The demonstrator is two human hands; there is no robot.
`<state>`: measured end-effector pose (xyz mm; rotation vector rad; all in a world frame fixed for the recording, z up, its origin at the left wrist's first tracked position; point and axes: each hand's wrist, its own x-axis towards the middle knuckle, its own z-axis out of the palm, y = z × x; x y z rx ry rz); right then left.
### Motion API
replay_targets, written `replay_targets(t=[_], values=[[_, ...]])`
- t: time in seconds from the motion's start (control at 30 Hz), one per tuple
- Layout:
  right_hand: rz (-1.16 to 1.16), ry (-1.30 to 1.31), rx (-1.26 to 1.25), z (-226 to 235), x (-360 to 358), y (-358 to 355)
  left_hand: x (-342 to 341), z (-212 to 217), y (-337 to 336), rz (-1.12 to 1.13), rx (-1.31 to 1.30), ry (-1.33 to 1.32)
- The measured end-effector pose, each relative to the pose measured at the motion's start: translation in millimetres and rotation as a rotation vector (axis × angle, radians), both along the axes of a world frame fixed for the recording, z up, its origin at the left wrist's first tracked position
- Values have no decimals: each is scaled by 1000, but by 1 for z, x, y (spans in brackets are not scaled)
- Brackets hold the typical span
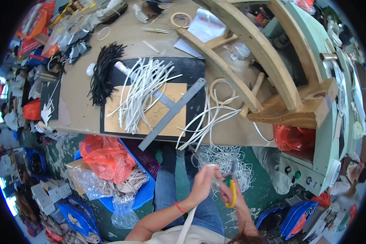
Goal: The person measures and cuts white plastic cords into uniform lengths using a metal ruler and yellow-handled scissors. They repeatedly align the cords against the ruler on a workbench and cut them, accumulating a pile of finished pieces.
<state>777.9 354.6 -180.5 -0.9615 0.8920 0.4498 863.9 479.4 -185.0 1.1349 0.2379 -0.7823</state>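
My left hand (202, 184) pinches the end of a thin white strip (190, 221) that runs down toward my chest. My right hand (231, 191) grips yellow-handled scissors (233, 191), their blades pointing up beside the left fingers. Both hands hover over my lap, below the workbench edge. A heap of white trimmings (223, 160) lies on the floor just past them. On the bench (79, 93) above lie a bundle of white strips (140, 91), more loose white strips (209, 120) hanging over the edge, and a metal square ruler (173, 114) on a tan board (166, 116).
A black fringe bundle (103, 73) lies at the bench's left. Curved wooden frame pieces (256, 53) stand at the right, next to a green machine (313, 162). Blue bins (144, 193) with orange bags (105, 156) sit at my left on the floor.
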Motion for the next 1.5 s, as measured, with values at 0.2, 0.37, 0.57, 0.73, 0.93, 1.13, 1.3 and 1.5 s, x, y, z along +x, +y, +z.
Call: replay_targets(t=[0.2, 0.37, 0.57, 0.73, 0.93, 1.13, 1.3, 1.5], values=[[692, 51, -1125, -38, -93, -67, 101, -1, 52, -215, 782, -967], [974, 310, -1299, -46, -92, -91, 245, -12, 123, -136, 1333, -1141], [522, -222, -1262, -12, 42, -39, 266, -40, 133, -373, 1320, -1076], [440, -358, -1398, -36, 158, -27, 255, -33, 124, -354, 1151, -1014], [521, -416, -1755, -46, 207, -45, 277, -38, 116, -526, 1191, -878], [251, -360, -1298, -14, 223, 18, 291, -37, 123, -565, 1129, -898], [112, -421, -560, -15, 261, 110, 332, -26, 165, -335, 178, 139], [-88, -299, -58, -37, 318, 163, 314, -30, 191, -186, 40, 312]])
